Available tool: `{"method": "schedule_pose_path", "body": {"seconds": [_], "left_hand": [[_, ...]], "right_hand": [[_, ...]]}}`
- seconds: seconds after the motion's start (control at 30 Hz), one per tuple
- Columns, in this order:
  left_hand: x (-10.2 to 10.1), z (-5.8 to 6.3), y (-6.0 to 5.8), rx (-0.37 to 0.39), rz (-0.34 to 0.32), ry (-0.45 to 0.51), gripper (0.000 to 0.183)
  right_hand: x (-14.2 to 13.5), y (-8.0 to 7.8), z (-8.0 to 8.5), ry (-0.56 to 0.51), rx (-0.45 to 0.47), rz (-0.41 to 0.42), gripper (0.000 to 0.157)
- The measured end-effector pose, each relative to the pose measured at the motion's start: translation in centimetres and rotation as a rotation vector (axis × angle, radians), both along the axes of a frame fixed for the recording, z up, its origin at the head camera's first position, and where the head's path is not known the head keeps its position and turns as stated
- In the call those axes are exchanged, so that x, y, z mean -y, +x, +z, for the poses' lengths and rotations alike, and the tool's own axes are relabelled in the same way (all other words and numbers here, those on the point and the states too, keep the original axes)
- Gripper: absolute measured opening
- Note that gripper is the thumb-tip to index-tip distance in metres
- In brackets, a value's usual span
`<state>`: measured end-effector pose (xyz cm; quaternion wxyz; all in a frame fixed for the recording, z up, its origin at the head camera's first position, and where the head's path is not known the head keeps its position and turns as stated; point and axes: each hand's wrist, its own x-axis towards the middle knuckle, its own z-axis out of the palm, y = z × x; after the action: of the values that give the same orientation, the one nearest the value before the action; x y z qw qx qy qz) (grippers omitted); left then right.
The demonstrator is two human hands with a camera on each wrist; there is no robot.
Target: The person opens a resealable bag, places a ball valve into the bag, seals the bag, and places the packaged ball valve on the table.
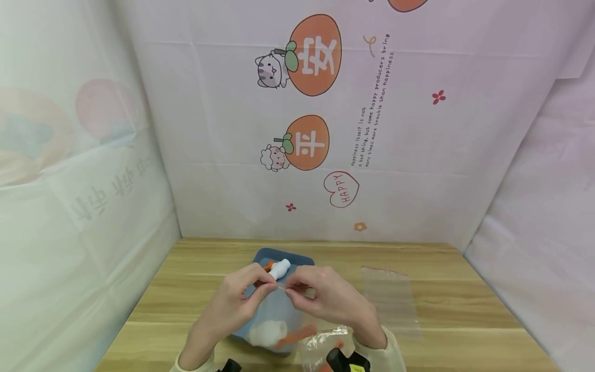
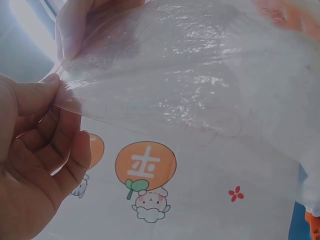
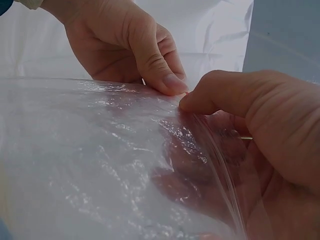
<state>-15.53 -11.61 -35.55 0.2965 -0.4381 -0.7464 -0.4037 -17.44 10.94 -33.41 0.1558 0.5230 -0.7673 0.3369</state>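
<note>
A clear zip bag (image 1: 274,305) hangs between my two hands, held by its top edge. My left hand (image 1: 234,302) pinches that edge between thumb and fingers, as the left wrist view also shows. Close beside it, my right hand (image 1: 332,297) pinches the same edge, fingertips nearly meeting the left ones. Through the hazy plastic show a white rounded piece (image 1: 267,333) and an orange strip (image 1: 297,336); I cannot tell whether they lie inside the bag or behind it. The plastic (image 3: 110,160) spreads wide and glossy in the right wrist view.
Under the hands stands a blue tray (image 1: 283,253), with a white bottle-shaped piece (image 1: 280,269) and something orange at its far end. A flat clear zip bag (image 1: 390,299) lies at right on the wooden table (image 1: 455,310). Another clear bag (image 1: 321,343) with orange contents lies near the right forearm.
</note>
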Motion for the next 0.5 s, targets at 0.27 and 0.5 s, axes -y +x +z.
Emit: {"method": "schedule_pose_path", "body": {"seconds": [0.27,0.5], "left_hand": [[0.11,-0.09,-0.09,0.003,0.009,-0.007,0.017],[0.38,-0.19,-0.21,-0.002,0.010,-0.008,0.021]], "right_hand": [[-0.11,-0.04,-0.18,0.001,-0.011,-0.001,0.013],[-0.09,-0.04,-0.21,0.014,-0.019,0.003,0.013]]}}
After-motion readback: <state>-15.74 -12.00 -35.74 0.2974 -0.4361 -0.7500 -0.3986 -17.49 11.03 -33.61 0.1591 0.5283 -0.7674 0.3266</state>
